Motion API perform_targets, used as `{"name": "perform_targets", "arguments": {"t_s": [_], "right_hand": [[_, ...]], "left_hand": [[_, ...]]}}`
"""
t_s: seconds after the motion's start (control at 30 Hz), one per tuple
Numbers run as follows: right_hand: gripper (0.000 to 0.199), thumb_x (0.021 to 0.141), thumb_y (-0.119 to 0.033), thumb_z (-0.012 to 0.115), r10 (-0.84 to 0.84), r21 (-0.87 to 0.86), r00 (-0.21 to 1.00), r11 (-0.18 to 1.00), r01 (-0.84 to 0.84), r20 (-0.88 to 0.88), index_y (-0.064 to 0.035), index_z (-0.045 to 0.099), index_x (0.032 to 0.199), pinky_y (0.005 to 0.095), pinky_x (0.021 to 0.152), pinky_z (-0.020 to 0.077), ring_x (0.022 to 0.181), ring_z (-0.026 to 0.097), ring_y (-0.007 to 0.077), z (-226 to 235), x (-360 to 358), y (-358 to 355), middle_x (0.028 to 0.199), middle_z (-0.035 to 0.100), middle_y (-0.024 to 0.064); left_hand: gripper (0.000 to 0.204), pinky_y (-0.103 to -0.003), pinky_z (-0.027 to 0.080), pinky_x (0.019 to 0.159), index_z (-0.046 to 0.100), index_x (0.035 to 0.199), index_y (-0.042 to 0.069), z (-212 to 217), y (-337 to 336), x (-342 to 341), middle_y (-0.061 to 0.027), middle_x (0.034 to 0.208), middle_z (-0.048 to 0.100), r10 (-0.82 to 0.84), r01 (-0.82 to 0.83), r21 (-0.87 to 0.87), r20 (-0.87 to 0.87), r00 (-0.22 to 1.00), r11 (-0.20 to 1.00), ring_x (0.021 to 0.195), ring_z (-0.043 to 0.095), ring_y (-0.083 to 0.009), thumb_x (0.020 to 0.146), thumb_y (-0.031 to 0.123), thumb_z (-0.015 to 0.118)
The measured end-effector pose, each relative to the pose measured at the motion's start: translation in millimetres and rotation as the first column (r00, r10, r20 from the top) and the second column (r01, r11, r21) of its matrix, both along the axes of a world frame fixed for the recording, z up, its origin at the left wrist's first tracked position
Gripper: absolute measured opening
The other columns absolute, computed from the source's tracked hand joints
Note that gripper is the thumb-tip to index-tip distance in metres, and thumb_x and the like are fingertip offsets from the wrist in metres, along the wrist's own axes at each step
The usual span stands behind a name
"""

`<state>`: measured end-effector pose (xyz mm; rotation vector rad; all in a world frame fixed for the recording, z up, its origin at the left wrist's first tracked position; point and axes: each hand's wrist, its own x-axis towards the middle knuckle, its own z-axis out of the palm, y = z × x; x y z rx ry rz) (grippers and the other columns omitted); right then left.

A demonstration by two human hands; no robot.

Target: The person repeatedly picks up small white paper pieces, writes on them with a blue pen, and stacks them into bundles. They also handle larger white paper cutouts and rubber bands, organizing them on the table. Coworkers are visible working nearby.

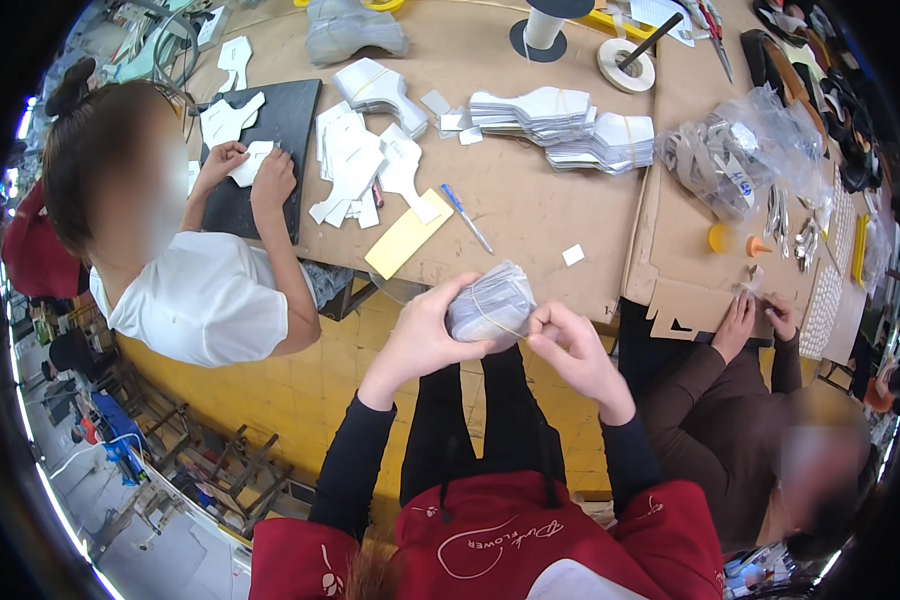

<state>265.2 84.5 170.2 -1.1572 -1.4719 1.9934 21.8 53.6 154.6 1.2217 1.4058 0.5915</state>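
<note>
Clear plastic bag (745,150) on the tabletop (530,215), right side: holds grey cut pieces, probably banded in bundles, hard to tell through the film. Bundle (492,303) sits just off the tabletop's near edge, above the lap: grey, thin flat sheets stacked, thin rubber band (490,316) across it. Left hand (420,335) closed around its left side. Right hand (570,345) pinches the band at the right end.

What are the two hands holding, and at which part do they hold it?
A grey bundle of flat pieces with a rubber band around it. The left hand grips its left end; the right hand pinches its right edge.
</note>
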Motion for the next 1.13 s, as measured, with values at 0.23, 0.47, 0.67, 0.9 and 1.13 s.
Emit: {"name": "perform_targets", "arguments": {"t_s": [0.23,0.47,0.67,0.9,1.13], "right_hand": [[0.037,0.105,-0.034,0.056,-0.037,-0.477,0.998,0.879,0.01,-0.048,0.0,0.068,0.099,0.0233,0.052,0.0323,0.048,0.03,0.0057,6,15,44,0.053,0.034,-0.0079],[0.039,0.106,-0.031,0.05,-0.475,-0.641,0.735,0.764,0.072,-0.484,-0.0055,0.064,0.08,0.0254,0.05,0.0236,0.053,0.036,0.0047,-33,30,56,0.053,0.043,-0.0049],[0.023,0.098,-0.018,0.061,-0.177,-0.206,0.912,0.973,0.105,-0.371,-0.0025,0.064,0.082,0.0233,0.051,0.0319,0.058,0.048,0.0068,-26,8,14,0.065,0.054,0.0002],[0.027,0.096,-0.027,0.066,0.355,-0.176,0.859,0.934,-0.311,0.369,-0.0003,0.069,0.092,0.0332,0.056,0.0477,0.055,0.061,0.0196,-3,-25,-6,0.063,0.066,0.0098],[0.036,0.098,-0.035,0.061,0.391,-0.011,0.819,0.905,-0.426,0.421,-0.0068,0.067,0.12,0.041,0.074,0.0557,0.074,0.073,0.0319,-33,9,-20,0.07,0.071,0.0146]], "left_hand": [[0.082,-0.034,0.053,0.09,0.054,0.136,-0.003,-9,-1,7,-0.0165,0.111,0.07,-0.107,0.13,-0.123,0.174,0.979,0.984,0.1,0.069,-0.021,0.066,0.022,0.088],[0.092,-0.031,0.045,0.103,0.053,0.139,0.002,-33,-22,-11,-0.0064,0.123,0.064,0.008,0.025,-0.067,0.458,0.889,0.997,0.115,0.059,-0.0144,0.056,0.008,0.092],[0.086,-0.048,0.037,0.116,0.039,0.148,0.009,-42,-24,5,-0.0087,0.142,0.053,0.622,-0.533,-0.45,0.758,0.195,0.716,0.133,0.049,-0.0299,0.077,0.04,0.077],[0.08,-0.047,0.039,0.112,0.039,0.148,0.011,-29,9,17,-0.0067,0.142,0.05,0.727,-0.683,-0.594,0.674,-0.133,0.426,0.131,0.048,-0.0276,0.08,0.036,0.073],[0.077,-0.046,0.036,0.114,0.037,0.15,0.013,-41,12,5,-0.0066,0.143,0.049,0.726,-0.756,-0.547,0.673,-0.141,0.359,0.133,0.046,-0.0279,0.083,0.035,0.069]]}}
